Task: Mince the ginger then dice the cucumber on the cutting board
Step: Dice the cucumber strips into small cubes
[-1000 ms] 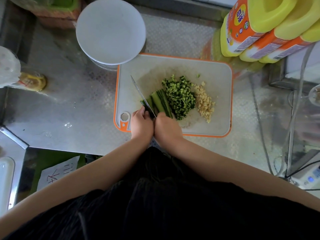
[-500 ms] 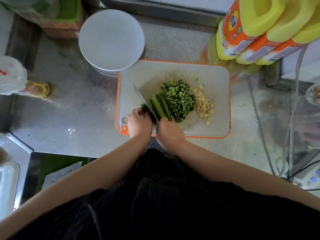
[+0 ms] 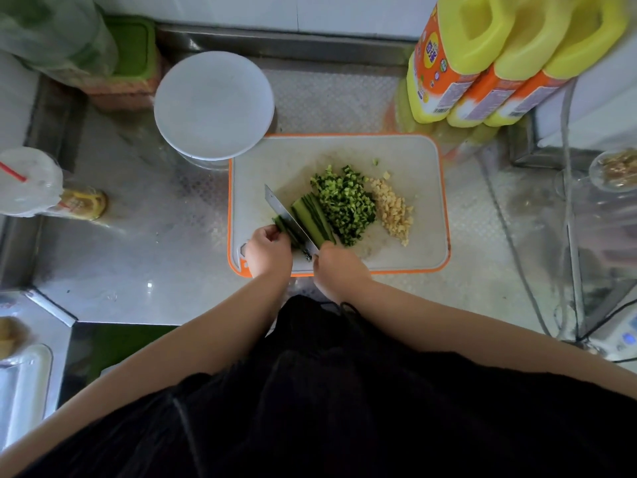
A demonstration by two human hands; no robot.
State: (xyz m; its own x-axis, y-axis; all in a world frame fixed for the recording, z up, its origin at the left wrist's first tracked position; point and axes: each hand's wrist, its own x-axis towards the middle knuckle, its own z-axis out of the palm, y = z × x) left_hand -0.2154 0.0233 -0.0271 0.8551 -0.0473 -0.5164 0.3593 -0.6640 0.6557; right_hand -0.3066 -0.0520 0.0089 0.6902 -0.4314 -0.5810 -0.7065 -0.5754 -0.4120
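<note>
— Hands first: how many, and what are they doing?

— Two. The right hand (image 3: 339, 267) is curled round the handle of one knife (image 3: 289, 219), whose blade runs slantwise across the cucumber strips (image 3: 312, 219). The left hand (image 3: 269, 251) has its fingers bent over the near end of those strips, holding them down on the cutting board (image 3: 413, 157).

— How many strips?

— Several long ones lying side by side; an exact count can't be made out. The blade divides them, a few on the left-hand side, the bigger bundle on the other.

— And what is already cut?

— Two heaps. One pile of diced cucumber (image 3: 344, 205) touches the strips on their right, and one pile of minced ginger (image 3: 393, 210) lies just beside that. A single stray green cube (image 3: 375, 162) sits apart toward the board's far edge.

— Anything round the board?

— One white round lid (image 3: 213, 105) at its far left corner, overlapping it slightly. Three yellow bottles (image 3: 482, 60) with orange labels stand in a row at the far right. One lidded cup with a red straw (image 3: 27, 181) stands well off to the left on the steel counter (image 3: 138, 243).
</note>
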